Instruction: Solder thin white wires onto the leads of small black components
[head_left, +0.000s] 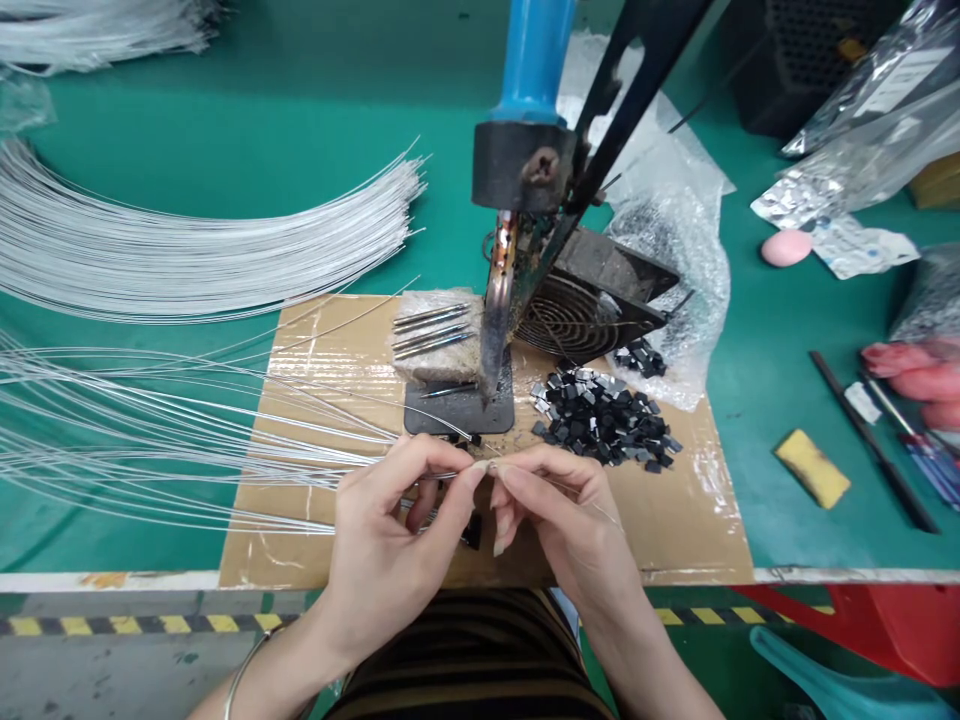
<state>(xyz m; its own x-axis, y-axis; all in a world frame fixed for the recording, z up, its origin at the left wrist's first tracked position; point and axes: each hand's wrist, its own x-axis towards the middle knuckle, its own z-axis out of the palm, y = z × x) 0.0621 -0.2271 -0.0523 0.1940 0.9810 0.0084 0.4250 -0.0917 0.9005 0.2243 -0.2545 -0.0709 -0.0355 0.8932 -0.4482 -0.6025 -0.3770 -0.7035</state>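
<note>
My left hand (405, 545) pinches the end of a thin white cable, with more cables (300, 475) running off to the left beneath it. Its fingertips meet those of my right hand (566, 505), which is closed in a pinch on something too small to make out. Just above the hands stands a soldering iron (499, 310) with a blue handle, its tip pointing down over a dark pad (457, 410). A pile of small black pieces (604, 415) lies right of the iron on the cardboard (690, 510).
A thick bundle of white cables (225, 255) lies at the upper left. Metal tips rest on a pale block (439, 365). Behind the iron sit a small fan (577, 315) and bubble wrap (697, 290). A yellow sponge (812, 468) and a pink egg-shaped object (786, 247) are at the right.
</note>
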